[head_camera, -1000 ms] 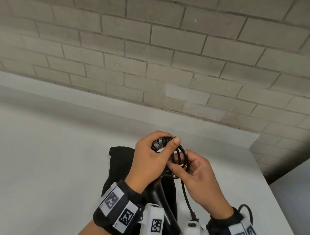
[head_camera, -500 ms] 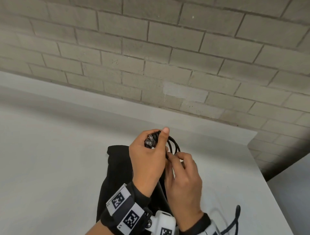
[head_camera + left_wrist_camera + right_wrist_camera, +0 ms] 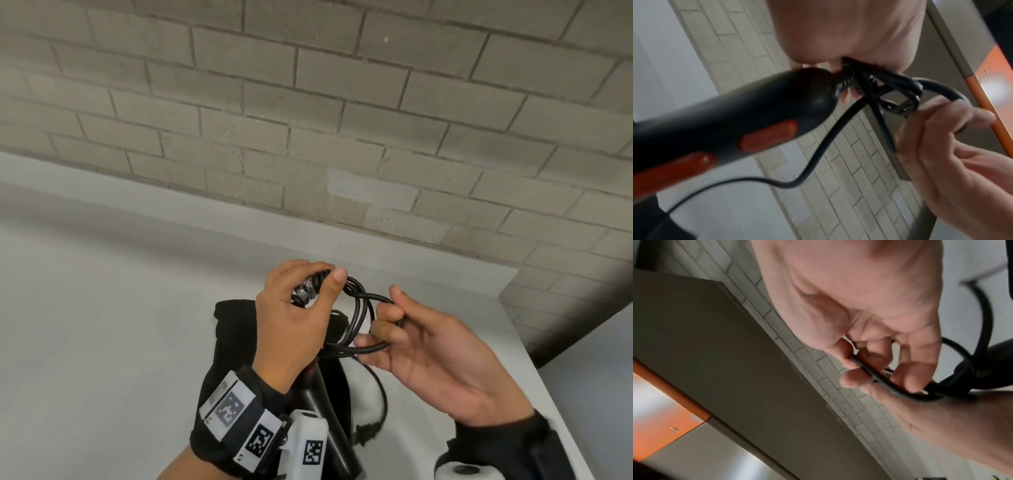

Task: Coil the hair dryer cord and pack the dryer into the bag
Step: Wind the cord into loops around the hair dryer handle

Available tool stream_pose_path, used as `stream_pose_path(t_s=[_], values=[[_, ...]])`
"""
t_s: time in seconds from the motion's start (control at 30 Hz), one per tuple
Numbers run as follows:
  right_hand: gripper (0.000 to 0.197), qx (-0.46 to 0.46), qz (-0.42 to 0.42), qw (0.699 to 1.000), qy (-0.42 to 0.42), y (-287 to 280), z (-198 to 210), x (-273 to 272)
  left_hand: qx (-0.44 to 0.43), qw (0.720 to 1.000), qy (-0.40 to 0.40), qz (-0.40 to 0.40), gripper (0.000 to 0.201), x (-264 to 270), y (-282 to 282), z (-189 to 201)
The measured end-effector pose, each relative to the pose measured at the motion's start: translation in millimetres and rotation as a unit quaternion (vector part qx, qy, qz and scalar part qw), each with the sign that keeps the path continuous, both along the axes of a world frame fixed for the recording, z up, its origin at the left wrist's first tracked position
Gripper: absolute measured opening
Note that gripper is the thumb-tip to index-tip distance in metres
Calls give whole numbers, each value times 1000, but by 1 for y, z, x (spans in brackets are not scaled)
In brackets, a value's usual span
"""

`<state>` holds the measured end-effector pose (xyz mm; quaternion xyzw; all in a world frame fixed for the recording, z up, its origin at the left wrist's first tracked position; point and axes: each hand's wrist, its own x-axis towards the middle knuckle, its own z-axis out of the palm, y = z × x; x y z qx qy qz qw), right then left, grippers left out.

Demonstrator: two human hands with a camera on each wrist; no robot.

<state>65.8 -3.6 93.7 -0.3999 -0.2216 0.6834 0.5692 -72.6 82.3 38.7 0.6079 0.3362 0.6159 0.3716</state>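
My left hand (image 3: 315,284) is raised over the table and grips the gathered loops of the black cord (image 3: 359,308) where it leaves the dryer. The black hair dryer (image 3: 322,407) hangs below that hand; its handle with orange-red buttons (image 3: 735,121) fills the left wrist view. My right hand (image 3: 387,318) is to the right and pinches one loop of the cord (image 3: 879,378) between thumb and curled fingers. A slack length of cord (image 3: 813,162) droops below. The black bag (image 3: 233,335) lies flat on the table under both hands, partly hidden.
The white table (image 3: 102,342) stretches left and ends at a right edge (image 3: 548,387). A grey brick wall (image 3: 308,137) stands just behind it. An orange and grey panel (image 3: 674,418) shows in the wrist views.
My right hand has moved out to the right from beside the left hand, drawing a cord loop wider. The left hand keeps its grip on the coil.
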Motion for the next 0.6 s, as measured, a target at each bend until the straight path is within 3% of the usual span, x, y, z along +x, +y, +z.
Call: stream_pose_path(t_s=[0.1, 0.23, 0.37, 0.43, 0.5, 0.6], values=[[27, -3, 20, 998, 54, 1, 0, 5, -13, 996, 23, -90, 19, -2, 4, 4], [24, 3, 86, 986, 141, 1, -6, 15, -10, 981, 70, -180, 42, -5, 7, 6], [25, 34, 105, 973, 205, -3, -14, 12, 9, 986, 65, -155, 17, -3, 9, 4], [35, 73, 66, 981, 165, -9, -19, 4, 24, 990, 58, -130, 12, -1, 8, 2], [47, 137, 7, 988, 67, -15, -31, -5, 37, 991, 56, -112, 8, 1, 7, 1], [52, 232, -63, 962, -131, -27, -53, -21, 44, 992, 54, -101, 8, 2, 7, 2]])
